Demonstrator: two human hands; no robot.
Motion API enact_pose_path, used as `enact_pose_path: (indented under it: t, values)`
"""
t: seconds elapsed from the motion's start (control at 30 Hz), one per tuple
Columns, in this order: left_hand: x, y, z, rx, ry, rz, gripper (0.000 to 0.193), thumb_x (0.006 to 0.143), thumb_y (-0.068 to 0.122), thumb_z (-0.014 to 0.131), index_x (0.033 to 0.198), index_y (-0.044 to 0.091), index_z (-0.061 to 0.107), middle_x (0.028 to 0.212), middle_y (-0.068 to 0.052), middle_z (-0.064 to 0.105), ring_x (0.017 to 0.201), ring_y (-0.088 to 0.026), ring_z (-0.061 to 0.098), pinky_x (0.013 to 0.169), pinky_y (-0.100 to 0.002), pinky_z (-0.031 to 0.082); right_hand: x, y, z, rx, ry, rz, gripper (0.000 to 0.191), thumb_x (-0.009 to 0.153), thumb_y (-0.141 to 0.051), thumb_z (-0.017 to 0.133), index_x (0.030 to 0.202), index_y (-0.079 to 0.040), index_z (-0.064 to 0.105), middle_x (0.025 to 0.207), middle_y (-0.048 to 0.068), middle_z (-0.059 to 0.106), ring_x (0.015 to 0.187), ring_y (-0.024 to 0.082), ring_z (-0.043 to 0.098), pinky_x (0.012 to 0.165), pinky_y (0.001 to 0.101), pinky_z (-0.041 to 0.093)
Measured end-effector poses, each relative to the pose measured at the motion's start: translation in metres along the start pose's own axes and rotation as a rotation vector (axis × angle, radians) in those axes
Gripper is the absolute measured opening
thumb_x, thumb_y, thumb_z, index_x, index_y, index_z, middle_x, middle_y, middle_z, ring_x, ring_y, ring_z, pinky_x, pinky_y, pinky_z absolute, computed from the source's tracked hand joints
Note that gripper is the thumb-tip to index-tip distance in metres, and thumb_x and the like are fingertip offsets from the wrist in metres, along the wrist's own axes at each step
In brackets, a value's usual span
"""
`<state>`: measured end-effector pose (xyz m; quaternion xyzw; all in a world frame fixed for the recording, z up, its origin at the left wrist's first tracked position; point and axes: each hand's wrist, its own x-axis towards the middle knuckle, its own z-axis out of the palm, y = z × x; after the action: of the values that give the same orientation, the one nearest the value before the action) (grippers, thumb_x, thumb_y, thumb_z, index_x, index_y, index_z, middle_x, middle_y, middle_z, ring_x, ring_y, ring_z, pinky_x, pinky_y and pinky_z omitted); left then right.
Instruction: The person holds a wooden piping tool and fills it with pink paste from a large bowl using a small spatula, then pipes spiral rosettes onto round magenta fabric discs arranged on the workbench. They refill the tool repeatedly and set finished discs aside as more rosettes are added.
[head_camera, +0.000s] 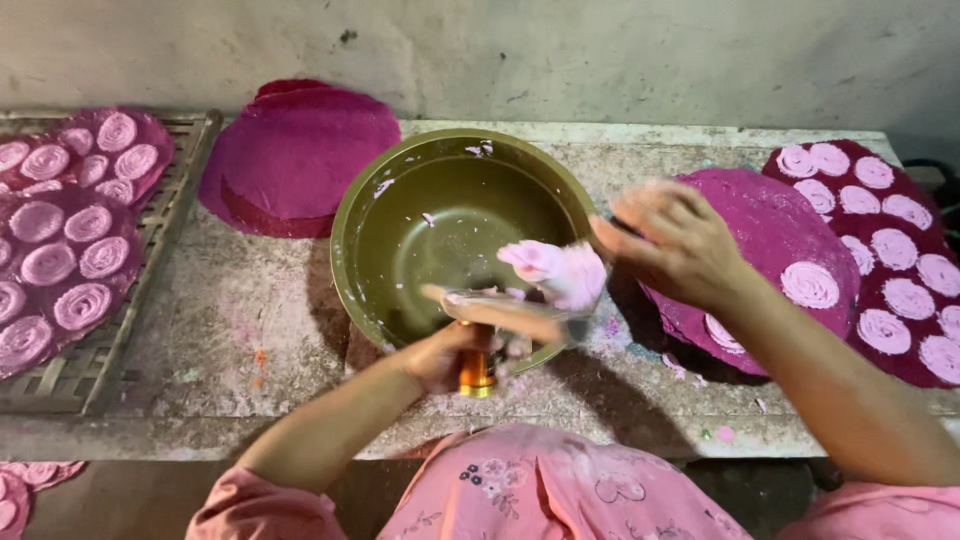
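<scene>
The left hand (445, 352) is clamped around the orange handle (476, 375) of a flat scraper (500, 312), its blade lying across the near rim of the olive-green bowl (400, 215) on the worktop (250, 320). A lump of pale pink paste (555, 272) sits at the blade's far end, just over the bowl's right edge. The right hand (668, 242) hovers beside it, blurred, its fingers (625, 235) loosely together and holding nothing that shows. To do this well, I judge, the blade should stay level and over the bowl so stray paste falls inside — and the right hand should lift the lump off cleanly, in one piece, toward the magenta cloth disc (775, 225) with its paste spirals just to the right.
</scene>
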<state>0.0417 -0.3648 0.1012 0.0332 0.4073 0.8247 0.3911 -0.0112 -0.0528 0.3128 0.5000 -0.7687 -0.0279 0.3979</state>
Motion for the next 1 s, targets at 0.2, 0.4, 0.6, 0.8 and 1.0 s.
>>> enact_pose_path:
  t: [0.2,0.4,0.6,0.8,1.0]
  values:
    - [0.003,0.023,0.018,0.591,0.462,0.453,0.044,0.081,0.003,0.075,0.124,0.006,0.063,0.105,-0.004,0.073,0.096,-0.015,0.069,0.085,-0.034,0.057,0.026,-0.045,0.004,1.098,-0.137,0.736,0.059,0.081,0.014,0.049,0.135,-0.007,0.059,0.137,0.014,0.056,0.122,0.025,0.061,0.1,0.0333,0.052]
    - [-0.004,0.032,0.018,0.904,0.661,0.756,0.037,0.08,0.009,0.085,0.113,0.003,0.068,0.103,-0.006,0.075,0.094,-0.014,0.07,0.084,-0.031,0.058,0.006,-0.073,0.029,1.017,-0.066,0.751,0.05,0.08,0.02,0.043,0.119,0.0,0.069,0.118,0.013,0.069,0.111,0.022,0.07,0.099,0.0319,0.056]
    - [-0.006,0.038,0.023,0.929,0.743,0.879,0.035,0.083,0.011,0.082,0.115,0.003,0.068,0.105,-0.007,0.075,0.097,-0.016,0.07,0.088,-0.033,0.057,-0.001,-0.101,0.038,1.011,0.139,0.89,0.054,0.081,0.022,0.037,0.123,0.005,0.068,0.124,0.017,0.065,0.11,0.024,0.069,0.102,0.0319,0.055]
    - [0.003,0.046,0.039,1.034,0.84,0.894,0.039,0.082,0.013,0.081,0.117,0.003,0.066,0.108,-0.012,0.072,0.1,-0.025,0.071,0.088,-0.036,0.056,0.005,-0.123,0.056,0.964,0.08,0.924,0.053,0.082,0.021,0.04,0.122,0.003,0.07,0.12,0.014,0.067,0.11,0.022,0.069,0.098,0.0283,0.055]
    - [0.01,0.06,0.045,1.555,0.924,1.013,0.038,0.081,0.023,0.08,0.113,0.007,0.068,0.134,-0.024,0.063,0.113,-0.037,0.063,0.093,-0.045,0.055,0.029,-0.117,0.061,1.338,0.031,0.845,0.069,0.07,0.019,0.035,0.131,0.002,0.064,0.132,0.015,0.062,0.134,0.028,0.055,0.118,0.0388,0.038]
